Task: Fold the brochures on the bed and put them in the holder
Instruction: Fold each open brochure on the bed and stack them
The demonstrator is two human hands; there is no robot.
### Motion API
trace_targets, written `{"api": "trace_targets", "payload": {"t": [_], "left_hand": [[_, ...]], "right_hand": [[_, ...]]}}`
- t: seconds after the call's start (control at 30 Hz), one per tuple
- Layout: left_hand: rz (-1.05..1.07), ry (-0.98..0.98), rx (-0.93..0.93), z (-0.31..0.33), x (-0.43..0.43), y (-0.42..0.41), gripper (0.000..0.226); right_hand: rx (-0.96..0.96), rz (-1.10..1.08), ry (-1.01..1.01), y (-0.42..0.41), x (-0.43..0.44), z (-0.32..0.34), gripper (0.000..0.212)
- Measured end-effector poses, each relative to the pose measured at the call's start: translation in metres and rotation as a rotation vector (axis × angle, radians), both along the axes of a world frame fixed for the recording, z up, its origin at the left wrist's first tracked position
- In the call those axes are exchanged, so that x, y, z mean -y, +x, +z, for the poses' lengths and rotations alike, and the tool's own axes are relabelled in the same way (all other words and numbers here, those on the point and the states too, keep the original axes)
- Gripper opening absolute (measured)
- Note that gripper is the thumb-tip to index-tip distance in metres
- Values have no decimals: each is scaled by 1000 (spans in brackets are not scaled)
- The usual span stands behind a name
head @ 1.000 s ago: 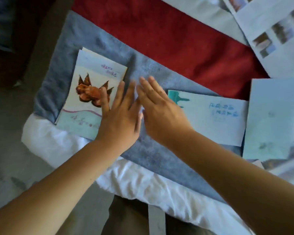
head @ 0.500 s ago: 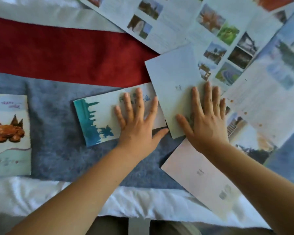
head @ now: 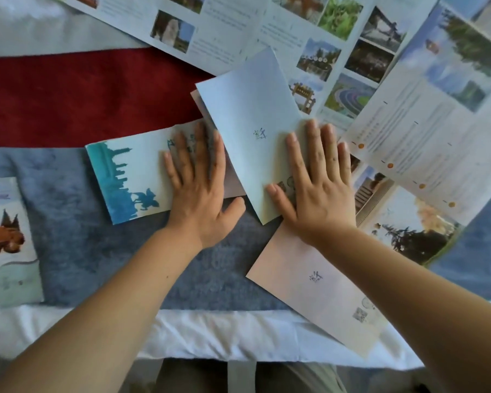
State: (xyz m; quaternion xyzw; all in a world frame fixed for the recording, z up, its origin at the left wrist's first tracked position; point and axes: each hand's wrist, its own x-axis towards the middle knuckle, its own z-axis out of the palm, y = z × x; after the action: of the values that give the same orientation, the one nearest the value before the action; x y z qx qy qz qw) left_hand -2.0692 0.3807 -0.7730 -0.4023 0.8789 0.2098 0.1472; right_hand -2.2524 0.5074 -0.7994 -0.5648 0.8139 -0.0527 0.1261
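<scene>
A folded brochure (head: 131,180) lies left of a half-folded brochure (head: 253,120), unfolded sheets (head: 403,123) behind.

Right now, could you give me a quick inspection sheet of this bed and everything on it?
Surface: grey blanket over a red one, white sheet at the edge.
Job's things: teal-skyline brochure folded; pale blue brochure being pressed; pink brochure; holder not seen.
Clutter: unfolded photo brochures; brochure with brown figure.
Grippers: left hand flat on teal-skyline brochure; right hand flat on pale blue brochure.
Cables: nothing seen.
Surroundings: nothing seen.
</scene>
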Motion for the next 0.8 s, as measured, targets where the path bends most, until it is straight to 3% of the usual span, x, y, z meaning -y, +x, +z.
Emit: {"api": "trace_targets", "payload": {"t": [0.37,0.57,0.8], "left_hand": [[-3,183,-11,-2,13,1,130],[-24,133,62,6,10,-4,112],[107,146,-158,20,3,-17,92]], "right_hand": [[8,-10,-4,-2,0,0,81],[16,1,27,2,1,13,67],[79,-20,135,7,9,25,71]]}}
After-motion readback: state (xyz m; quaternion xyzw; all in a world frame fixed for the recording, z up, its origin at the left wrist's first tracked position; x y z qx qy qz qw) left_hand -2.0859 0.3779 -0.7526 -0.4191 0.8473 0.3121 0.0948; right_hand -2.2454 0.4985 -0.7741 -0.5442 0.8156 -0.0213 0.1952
